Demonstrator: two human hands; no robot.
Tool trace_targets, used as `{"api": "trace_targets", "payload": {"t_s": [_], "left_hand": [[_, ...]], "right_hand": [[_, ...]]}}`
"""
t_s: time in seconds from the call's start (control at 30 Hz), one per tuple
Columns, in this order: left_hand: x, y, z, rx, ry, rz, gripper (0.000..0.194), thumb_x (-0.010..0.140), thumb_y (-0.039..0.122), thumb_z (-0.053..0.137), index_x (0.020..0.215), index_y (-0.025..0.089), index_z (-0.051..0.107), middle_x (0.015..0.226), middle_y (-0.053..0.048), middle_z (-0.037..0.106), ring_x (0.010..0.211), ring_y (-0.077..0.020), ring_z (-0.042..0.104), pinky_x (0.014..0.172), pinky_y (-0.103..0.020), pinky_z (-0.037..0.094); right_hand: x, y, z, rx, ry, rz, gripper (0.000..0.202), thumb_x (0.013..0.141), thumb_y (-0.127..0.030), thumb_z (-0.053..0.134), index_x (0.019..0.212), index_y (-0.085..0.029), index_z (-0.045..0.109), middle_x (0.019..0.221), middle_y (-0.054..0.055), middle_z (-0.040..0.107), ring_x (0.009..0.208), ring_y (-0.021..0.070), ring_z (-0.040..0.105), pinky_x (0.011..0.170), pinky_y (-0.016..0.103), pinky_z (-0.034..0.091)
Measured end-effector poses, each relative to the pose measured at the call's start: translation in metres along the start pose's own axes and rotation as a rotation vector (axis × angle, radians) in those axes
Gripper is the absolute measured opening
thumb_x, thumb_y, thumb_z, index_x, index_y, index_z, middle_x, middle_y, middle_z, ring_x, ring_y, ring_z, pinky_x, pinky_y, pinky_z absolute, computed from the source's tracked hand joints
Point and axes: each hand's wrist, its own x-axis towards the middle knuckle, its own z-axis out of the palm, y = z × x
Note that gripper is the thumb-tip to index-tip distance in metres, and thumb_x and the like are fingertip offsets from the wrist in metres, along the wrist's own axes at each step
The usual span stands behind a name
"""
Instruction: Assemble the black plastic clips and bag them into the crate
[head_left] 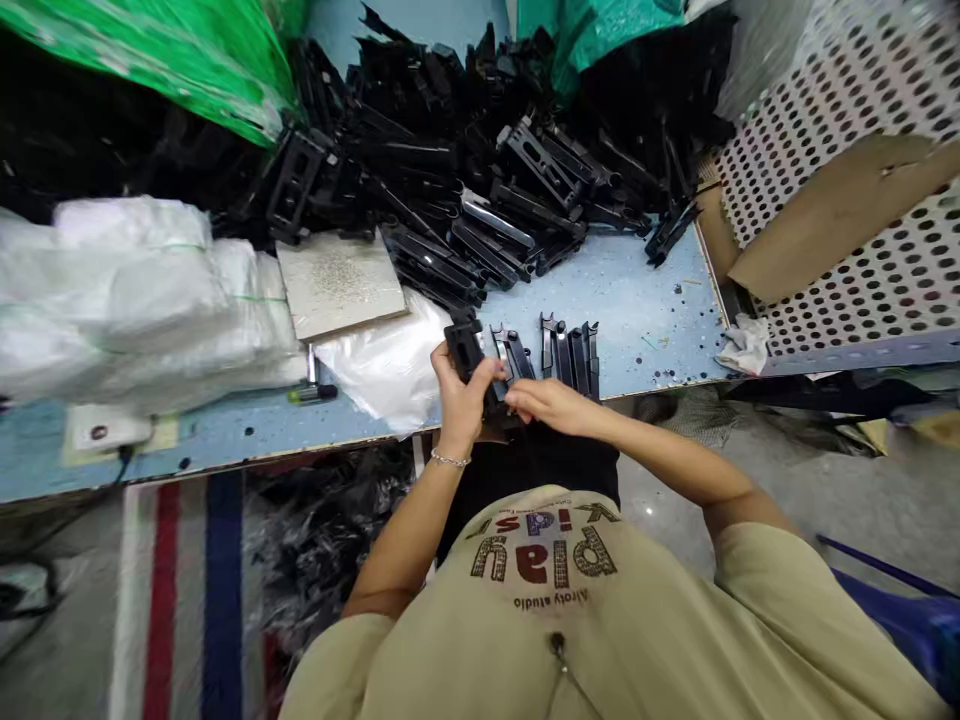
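Observation:
My left hand [459,402] is closed around a long black plastic part [465,346], which tilts over the bench's front edge. From the other side my right hand [553,405] comes in with bent fingers, closed at the lower end of the same part. Its fingertips partly hide what they grip. Just beyond my hands, several similar slim black parts [570,352] lie side by side on the blue bench [637,310]. A flat, clear plastic bag [394,360] lies left of my left hand.
A big heap of black parts [450,150] covers the back of the bench. At left are bundled white plastic bags [150,290], a pale square board [340,283] and a small green-and-black tool [313,392]. A perforated white panel [862,200] with torn cardboard [832,220] borders the right.

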Motion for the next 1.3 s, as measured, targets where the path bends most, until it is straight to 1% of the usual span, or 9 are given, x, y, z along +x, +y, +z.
{"api": "trace_targets", "payload": {"t_s": [0.23, 0.37, 0.5, 0.67, 0.77, 0.87, 0.97, 1.17, 1.3], "left_hand": [[0.018, -0.04, 0.011, 0.398, -0.001, 0.131, 0.06, 0.097, 0.049, 0.055, 0.149, 0.019, 0.047, 0.155, -0.017, 0.047, 0.152, -0.0302, 0.035, 0.129, -0.049, 0.024], [0.012, -0.054, 0.044, 0.529, -0.11, 0.293, 0.067, 0.103, 0.052, 0.041, 0.157, 0.014, 0.035, 0.161, -0.023, 0.035, 0.155, -0.0315, 0.028, 0.129, -0.052, 0.02], [0.015, -0.056, 0.041, 0.611, -0.095, 0.408, 0.07, 0.099, 0.061, 0.046, 0.152, 0.015, 0.045, 0.158, -0.024, 0.036, 0.154, -0.0353, 0.029, 0.127, -0.058, 0.021], [0.028, -0.031, 0.016, 0.272, -0.159, 0.251, 0.075, 0.09, 0.071, 0.057, 0.147, 0.023, 0.051, 0.152, -0.018, 0.048, 0.143, -0.0318, 0.048, 0.121, -0.051, 0.038], [0.033, -0.001, 0.017, -0.089, -0.261, 0.182, 0.073, 0.088, 0.076, 0.057, 0.143, 0.028, 0.053, 0.149, -0.013, 0.054, 0.137, -0.0279, 0.055, 0.114, -0.045, 0.047], [0.031, 0.027, 0.025, -0.271, -0.399, 0.163, 0.069, 0.086, 0.078, 0.058, 0.13, 0.026, 0.061, 0.135, -0.012, 0.065, 0.121, -0.0256, 0.066, 0.101, -0.041, 0.056], [0.022, 0.04, 0.029, -0.279, -0.472, 0.16, 0.058, 0.085, 0.067, 0.07, 0.122, 0.024, 0.062, 0.118, -0.009, 0.069, 0.104, -0.0227, 0.071, 0.09, -0.038, 0.061], [-0.004, 0.049, 0.029, -0.196, -0.533, 0.018, 0.057, 0.083, 0.05, 0.079, 0.129, 0.024, 0.056, 0.099, -0.002, 0.066, 0.078, -0.0153, 0.068, 0.067, -0.028, 0.059], [-0.015, 0.062, 0.028, -0.143, -0.549, -0.079, 0.054, 0.085, 0.052, 0.074, 0.125, 0.021, 0.056, 0.093, -0.001, 0.064, 0.065, -0.0112, 0.061, 0.056, -0.024, 0.054]], "right_hand": [[0.062, 0.002, -0.078, -0.496, 0.547, -0.018, 0.027, 0.104, -0.031, 0.042, 0.115, -0.017, 0.063, 0.114, 0.012, 0.069, 0.108, 0.0268, 0.061, 0.095, 0.037, 0.045], [0.122, 0.002, -0.089, -0.771, 0.594, 0.14, 0.036, 0.097, -0.027, 0.056, 0.128, -0.009, 0.056, 0.134, 0.023, 0.059, 0.125, 0.037, 0.051, 0.1, 0.047, 0.046], [0.145, 0.007, -0.098, -0.817, 0.573, 0.157, 0.042, 0.09, -0.025, 0.066, 0.125, -0.006, 0.056, 0.133, 0.025, 0.06, 0.127, 0.0395, 0.05, 0.101, 0.048, 0.047], [0.111, 0.007, -0.1, -0.14, 0.638, 0.131, 0.024, 0.092, -0.037, 0.057, 0.101, -0.015, 0.061, 0.102, 0.013, 0.071, 0.103, 0.0289, 0.065, 0.088, 0.039, 0.054], [0.073, 0.004, -0.075, 0.58, 0.381, 0.024, 0.034, 0.094, -0.05, 0.049, 0.095, -0.017, 0.06, 0.087, 0.008, 0.071, 0.085, 0.0221, 0.068, 0.069, 0.031, 0.056], [0.036, 0.003, -0.047, 0.865, 0.06, 0.045, 0.046, 0.094, -0.061, 0.044, 0.091, -0.018, 0.061, 0.079, 0.008, 0.071, 0.076, 0.0212, 0.068, 0.062, 0.031, 0.057], [0.008, 0.004, -0.041, 0.66, 0.103, 0.047, 0.05, 0.096, -0.063, 0.047, 0.094, -0.017, 0.065, 0.089, 0.01, 0.072, 0.084, 0.0213, 0.068, 0.071, 0.033, 0.059], [-0.011, -0.002, -0.074, -0.349, 0.674, -0.239, 0.05, 0.105, -0.06, 0.036, 0.116, -0.019, 0.062, 0.108, 0.011, 0.068, 0.096, 0.0228, 0.062, 0.078, 0.035, 0.052], [-0.008, -0.012, -0.092, -0.978, 0.594, -0.449, 0.041, 0.108, -0.049, 0.038, 0.105, -0.017, 0.063, 0.096, 0.011, 0.067, 0.085, 0.0225, 0.056, 0.072, 0.036, 0.046]]}}
